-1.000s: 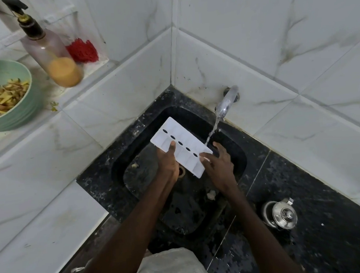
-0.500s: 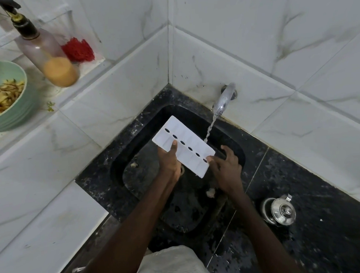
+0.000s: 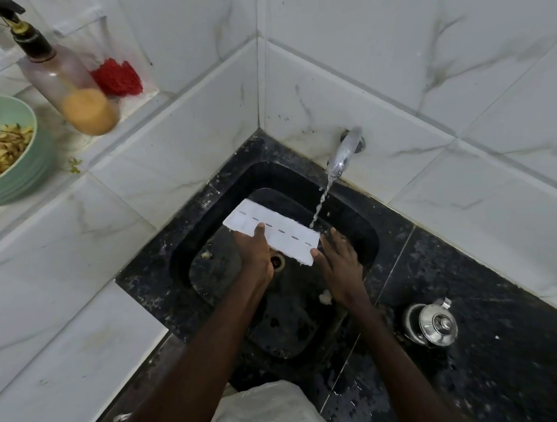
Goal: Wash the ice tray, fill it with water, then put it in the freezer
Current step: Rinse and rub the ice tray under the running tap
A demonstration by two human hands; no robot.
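A white ice tray is held over the black sink, its underside facing up with a row of dark slots along the middle. My left hand grips its near long edge, thumb on top. My right hand touches the tray's right end with the fingers spread; whether it grips is unclear. A chrome tap on the tiled wall runs a thin stream of water that lands at the tray's right far corner.
A small steel pot with a lid stands on the black counter right of the sink. On the left ledge sit a green bowl of peelings, a pump bottle with orange liquid and a red scrubber. Food scraps lie in the sink.
The tray has tipped flatter, its top face now seen more edge-on, and sits lower in the sink. My right hand has slid from under the stream to the tray's right end.
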